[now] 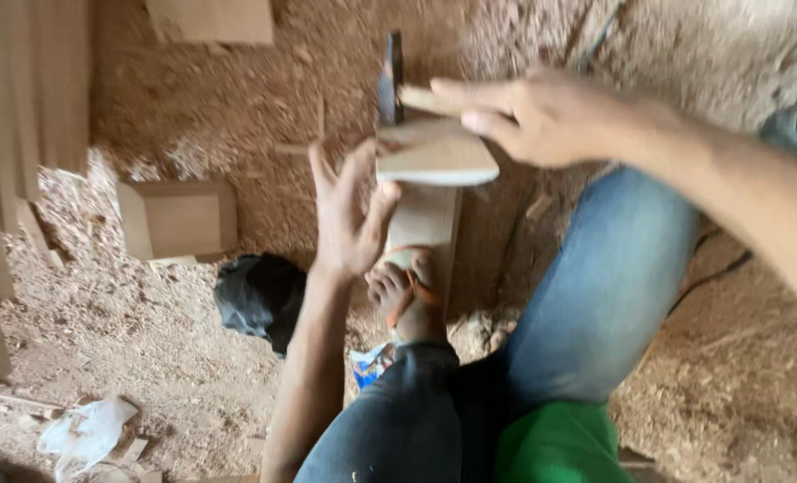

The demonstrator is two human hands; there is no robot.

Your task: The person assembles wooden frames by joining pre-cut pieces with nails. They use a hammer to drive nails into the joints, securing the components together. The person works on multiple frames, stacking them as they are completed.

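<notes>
Sawdust covers the floor all round. Right hand is closed on the wooden handle of a dark-headed hammer — head far-left of the fist, just above a pale upright wooden plank. Left hand — fingers spread, holding nothing — touches the plank's left edge, nearer.

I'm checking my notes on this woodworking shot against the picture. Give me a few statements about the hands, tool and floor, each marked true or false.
1. The right hand holds a hammer by its wooden handle. True.
2. The left hand wears a glove. False: it is bare, open beside the wood piece.
3. A foot rests on the plank. True.
4. The floor is clean tile. False: sawdust covers it.
5. The person wears blue jeans. True.
</notes>
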